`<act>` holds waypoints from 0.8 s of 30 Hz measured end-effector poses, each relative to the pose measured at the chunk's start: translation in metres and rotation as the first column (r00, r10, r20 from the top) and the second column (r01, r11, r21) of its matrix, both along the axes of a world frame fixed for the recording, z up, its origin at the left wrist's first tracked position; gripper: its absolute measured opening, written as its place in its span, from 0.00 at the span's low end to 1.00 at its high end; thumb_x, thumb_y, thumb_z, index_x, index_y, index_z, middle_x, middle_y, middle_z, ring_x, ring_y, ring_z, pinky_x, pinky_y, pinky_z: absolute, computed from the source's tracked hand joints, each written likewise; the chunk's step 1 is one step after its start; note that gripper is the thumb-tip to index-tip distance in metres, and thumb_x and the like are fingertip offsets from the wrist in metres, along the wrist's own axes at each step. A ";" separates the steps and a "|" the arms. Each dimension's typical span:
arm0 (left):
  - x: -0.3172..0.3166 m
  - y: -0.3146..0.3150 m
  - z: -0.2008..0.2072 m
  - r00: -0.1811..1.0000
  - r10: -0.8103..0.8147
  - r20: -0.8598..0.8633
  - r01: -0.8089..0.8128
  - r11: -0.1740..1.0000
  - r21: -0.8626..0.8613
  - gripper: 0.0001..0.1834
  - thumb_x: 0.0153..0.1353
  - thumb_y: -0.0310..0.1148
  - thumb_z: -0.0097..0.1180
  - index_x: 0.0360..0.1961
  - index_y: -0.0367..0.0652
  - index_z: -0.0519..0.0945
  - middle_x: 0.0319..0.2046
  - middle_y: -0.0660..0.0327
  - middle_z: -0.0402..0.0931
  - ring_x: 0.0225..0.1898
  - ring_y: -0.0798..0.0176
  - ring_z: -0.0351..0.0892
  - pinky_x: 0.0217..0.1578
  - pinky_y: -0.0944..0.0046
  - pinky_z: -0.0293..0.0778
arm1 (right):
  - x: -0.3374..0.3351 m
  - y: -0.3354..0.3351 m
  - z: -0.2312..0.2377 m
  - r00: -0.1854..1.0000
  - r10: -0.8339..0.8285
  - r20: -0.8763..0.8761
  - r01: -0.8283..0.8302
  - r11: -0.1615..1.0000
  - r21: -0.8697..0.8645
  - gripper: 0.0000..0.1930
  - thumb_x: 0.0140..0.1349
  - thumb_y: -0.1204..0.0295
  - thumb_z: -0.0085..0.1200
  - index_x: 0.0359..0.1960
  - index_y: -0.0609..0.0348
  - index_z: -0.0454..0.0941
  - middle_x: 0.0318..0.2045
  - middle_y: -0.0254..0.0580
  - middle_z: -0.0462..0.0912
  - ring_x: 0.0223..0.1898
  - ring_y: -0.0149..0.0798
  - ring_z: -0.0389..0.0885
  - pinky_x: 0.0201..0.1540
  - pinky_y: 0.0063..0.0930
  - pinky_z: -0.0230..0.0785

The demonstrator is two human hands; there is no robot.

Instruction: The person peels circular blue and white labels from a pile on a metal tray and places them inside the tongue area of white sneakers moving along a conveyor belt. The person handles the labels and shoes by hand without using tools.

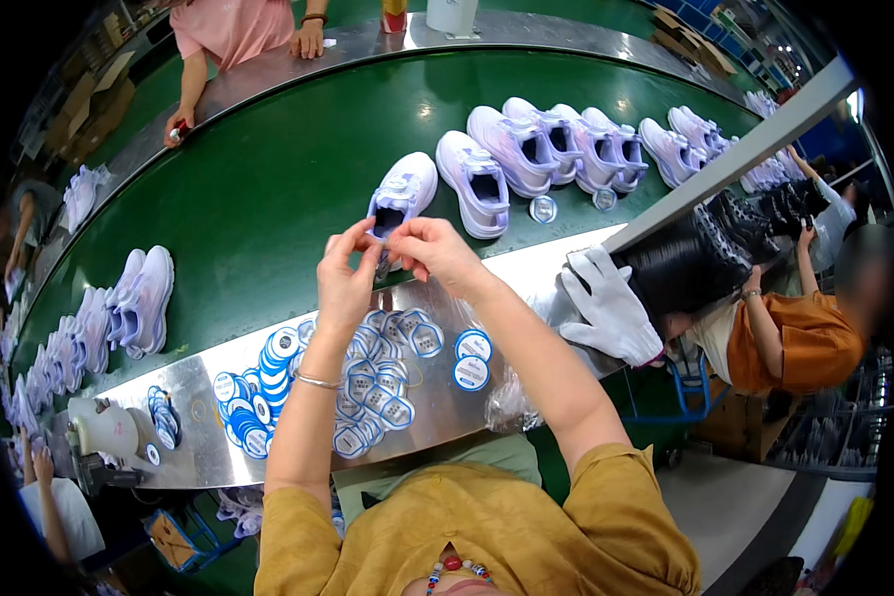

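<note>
My left hand (pixel 346 281) and my right hand (pixel 435 256) meet over the near edge of the green belt, fingertips pinched close together. What they pinch is too small and hidden to name; a bit of something greyish shows under the left fingers. Just beyond my fingers stands a pale lilac sneaker (pixel 407 187), its heel opening toward me and partly covered by my hands. Beside it on the right sits another lilac sneaker (pixel 475 187). Below my forearms, blue-and-white round tags (pixel 251 402) and shiny clear-edged tags (pixel 375 385) lie heaped on the metal ledge (pixel 437 422).
More sneakers line the green belt (pixel 268 179) at right and left. A white glove (pixel 611 308) lies by a slanted metal bar (pixel 735 154) and a black wrapped bundle (pixel 666 263). Across the belt, a person in pink (pixel 236 35) rests hands on the far ledge.
</note>
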State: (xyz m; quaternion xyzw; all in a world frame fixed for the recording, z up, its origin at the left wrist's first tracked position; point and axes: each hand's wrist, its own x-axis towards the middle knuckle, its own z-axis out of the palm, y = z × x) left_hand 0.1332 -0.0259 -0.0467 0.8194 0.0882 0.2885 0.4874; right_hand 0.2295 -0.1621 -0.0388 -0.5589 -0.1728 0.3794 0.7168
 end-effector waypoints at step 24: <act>-0.046 -0.125 -0.002 0.936 -0.352 -0.001 0.321 0.852 0.413 0.18 0.54 0.22 0.53 0.48 0.37 0.75 0.40 0.47 0.77 0.41 0.47 0.78 0.41 0.53 0.75 | -0.023 -0.172 -0.023 0.810 -0.112 0.576 0.410 0.810 -0.418 0.08 0.53 0.68 0.59 0.30 0.61 0.83 0.29 0.42 0.81 0.30 0.37 0.79 0.34 0.28 0.70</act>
